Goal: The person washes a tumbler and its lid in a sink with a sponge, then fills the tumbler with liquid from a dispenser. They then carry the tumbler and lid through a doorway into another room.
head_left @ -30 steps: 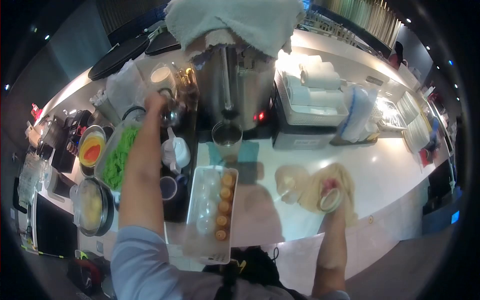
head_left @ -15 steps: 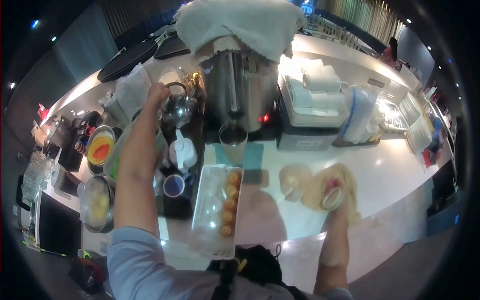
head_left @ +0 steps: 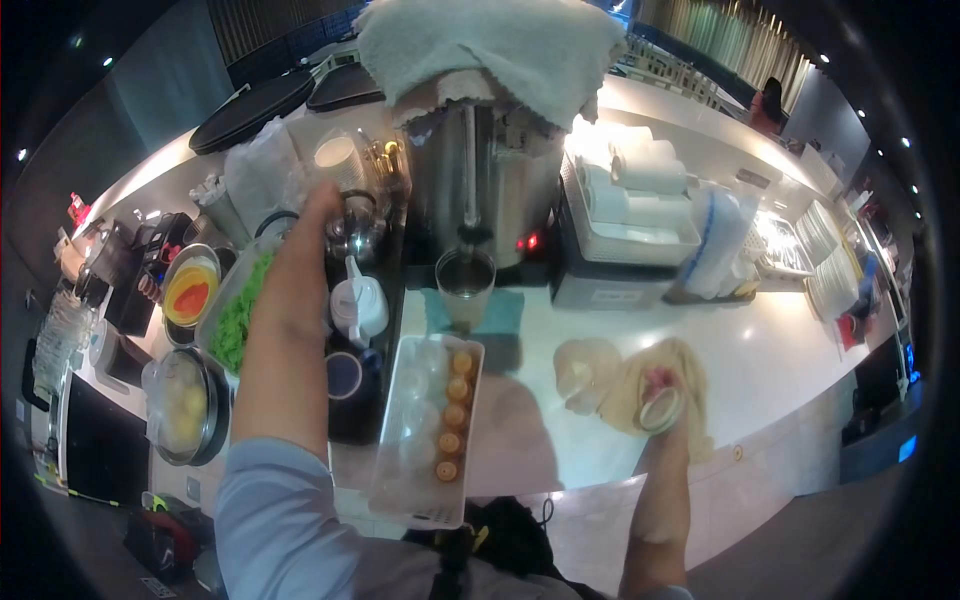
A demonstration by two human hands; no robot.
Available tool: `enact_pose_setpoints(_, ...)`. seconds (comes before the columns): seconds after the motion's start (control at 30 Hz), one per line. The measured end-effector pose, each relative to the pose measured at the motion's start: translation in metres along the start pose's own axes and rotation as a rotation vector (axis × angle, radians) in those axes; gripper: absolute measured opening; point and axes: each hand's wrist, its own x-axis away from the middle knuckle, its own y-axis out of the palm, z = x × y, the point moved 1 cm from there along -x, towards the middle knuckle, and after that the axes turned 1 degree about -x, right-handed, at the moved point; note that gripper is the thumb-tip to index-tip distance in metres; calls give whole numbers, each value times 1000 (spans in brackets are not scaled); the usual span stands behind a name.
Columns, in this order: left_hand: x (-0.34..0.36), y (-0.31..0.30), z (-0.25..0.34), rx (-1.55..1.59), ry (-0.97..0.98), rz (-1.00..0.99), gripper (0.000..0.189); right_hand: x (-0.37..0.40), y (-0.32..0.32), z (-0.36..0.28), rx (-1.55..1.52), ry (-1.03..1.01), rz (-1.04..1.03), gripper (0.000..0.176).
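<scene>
My left hand (head_left: 325,203) is blurred beside the shiny metal kettle (head_left: 357,240); its fingers do not show clearly, so any hold on the curved handle is unclear. On the white counter, my right hand (head_left: 660,380) is closed around a pale, round-rimmed object (head_left: 661,410), over a crumpled tan cloth (head_left: 695,400). Left of the cloth lies a clear, crumpled plastic piece (head_left: 580,375). A clear cup (head_left: 466,275) stands under the spout of a tall metal dispenser (head_left: 435,180).
A white tray (head_left: 395,480) with several orange-brown round pieces lies near my body. At left are a container of greens (head_left: 236,325), bowls (head_left: 190,290), a white lidded jug (head_left: 358,308) and a blue cup (head_left: 344,375). Rolled towels (head_left: 640,205) and plates (head_left: 832,285) are at right.
My left hand has moved slightly down, and the kettle sits a little lower in view. The camera view has shifted slightly. My right hand stays on the cloth.
</scene>
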Motion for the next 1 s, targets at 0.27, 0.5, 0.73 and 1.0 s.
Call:
enact_pose_setpoints(0.27,24,-57,-13,181,85,-16,29,-9,-20,2,60,-42,44,31)
enact_pose_setpoints(0.5,170,-128,-147,-20,36,-182,36,-25,-57,0,143,-83,56,34)
enact_pose_setpoints(0.73,298,-92,-199,686,-416,-254,16,-40,-70,-3,-88,74,-170,35)
enact_pose_setpoints(1.0,340,-63,-194,708,-393,111,23,-60,-82,-12,-55,229,-529,39)
